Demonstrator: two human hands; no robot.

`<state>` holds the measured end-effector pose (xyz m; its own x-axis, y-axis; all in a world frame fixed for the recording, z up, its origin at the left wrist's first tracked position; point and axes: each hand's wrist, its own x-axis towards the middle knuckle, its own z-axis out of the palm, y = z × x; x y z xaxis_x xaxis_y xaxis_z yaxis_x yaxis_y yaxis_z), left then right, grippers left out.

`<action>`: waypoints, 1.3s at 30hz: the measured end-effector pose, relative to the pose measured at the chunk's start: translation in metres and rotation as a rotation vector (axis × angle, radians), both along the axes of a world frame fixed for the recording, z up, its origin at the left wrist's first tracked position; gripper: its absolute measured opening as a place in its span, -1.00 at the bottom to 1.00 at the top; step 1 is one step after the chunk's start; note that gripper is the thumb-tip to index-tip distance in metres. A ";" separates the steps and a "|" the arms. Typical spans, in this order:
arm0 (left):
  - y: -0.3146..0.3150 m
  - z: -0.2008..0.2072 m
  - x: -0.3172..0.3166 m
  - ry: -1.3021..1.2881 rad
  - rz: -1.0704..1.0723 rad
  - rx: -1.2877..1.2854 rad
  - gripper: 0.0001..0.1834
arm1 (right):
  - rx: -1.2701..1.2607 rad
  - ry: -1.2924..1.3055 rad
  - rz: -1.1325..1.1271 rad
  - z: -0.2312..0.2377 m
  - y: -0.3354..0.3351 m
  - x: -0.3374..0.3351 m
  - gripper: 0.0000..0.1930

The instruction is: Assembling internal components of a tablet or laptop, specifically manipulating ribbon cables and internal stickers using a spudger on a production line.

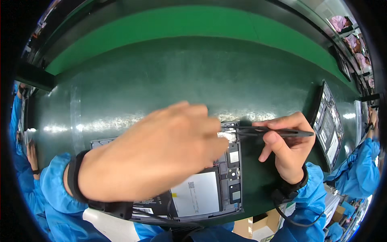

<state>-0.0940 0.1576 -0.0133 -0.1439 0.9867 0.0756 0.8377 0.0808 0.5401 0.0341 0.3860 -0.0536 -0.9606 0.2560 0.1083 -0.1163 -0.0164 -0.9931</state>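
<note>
An opened tablet-like device (238, 183) lies in front of me, its inner parts and a dark battery section showing. My left hand (181, 139) reaches across its upper middle, slightly blurred, with the fingers curled together. Its fingertips are hidden, and I cannot make out what they hold. Black tweezers (288, 132) sit in my right hand (286, 145), pinched between thumb and fingers to the right of the device. Their tips point left, at the device's upper right corner. A white sheet-like panel (197, 193) covers part of the device's lower half.
A second opened device (328, 125) stands tilted at the right of the green work surface (161, 72). Cables run from bands on both my wrists. Below the front edge is a cardboard box (264, 226). People in blue sleeves (356, 165) are at both sides.
</note>
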 end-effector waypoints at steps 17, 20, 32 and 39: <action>-0.058 0.050 0.062 0.188 0.435 0.029 -0.60 | -0.146 0.023 -0.089 -0.021 0.025 -0.012 -0.80; -0.117 0.043 0.103 0.391 0.691 -0.125 -0.67 | -0.111 0.016 -0.113 -0.021 0.026 -0.012 -0.75; -0.130 0.002 0.099 0.441 0.469 -0.208 -0.44 | -0.044 -0.067 -0.116 -0.015 0.014 -0.019 -0.79; -0.123 0.001 0.073 0.441 0.271 -0.192 -0.44 | -0.026 -0.119 -0.116 -0.011 0.010 -0.015 -0.79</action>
<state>-0.0209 0.0348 -0.0123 -0.3901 0.9207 0.0086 0.9168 0.3875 0.0970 0.0188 0.3962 -0.0648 -0.9301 0.3670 -0.0124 -0.0007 -0.0355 -0.9994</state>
